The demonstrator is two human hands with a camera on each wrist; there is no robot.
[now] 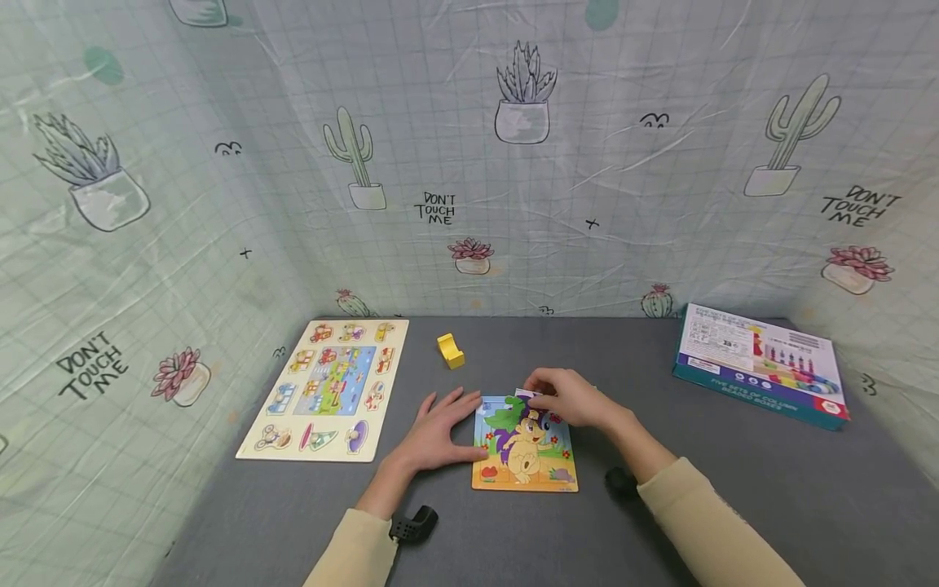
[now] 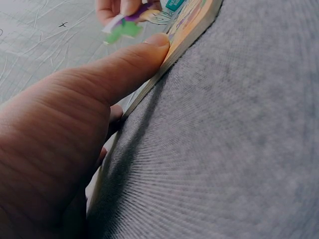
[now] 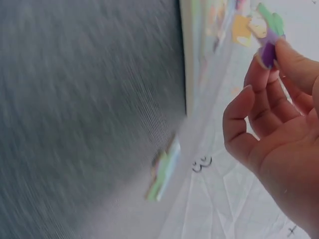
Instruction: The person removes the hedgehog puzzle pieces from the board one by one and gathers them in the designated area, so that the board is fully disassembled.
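Observation:
A square cartoon jigsaw puzzle (image 1: 524, 466) with a hedgehog-like animal on it lies flat in front of me. My left hand (image 1: 436, 434) is spread at its left side, thumb on the puzzle's edge and fingers stretched toward the upper left corner. Over the puzzle's top edge, my right hand (image 1: 572, 398) pinches a puzzle piece (image 3: 267, 54) between thumb and fingers. That piece is purple, green and cream, and the left wrist view shows it tilted above the board. Another puzzle piece (image 3: 163, 172), partly green, lies on the table near the right hand.
To the left lies a cream picture board (image 1: 257, 450) with vehicle and toy pictures. A small yellow curved block (image 1: 451, 350) sits beyond the puzzle. At the back right is a flat boxed bead set (image 1: 759, 367). Printed cloth hangs behind and beside the grey table (image 1: 528, 542).

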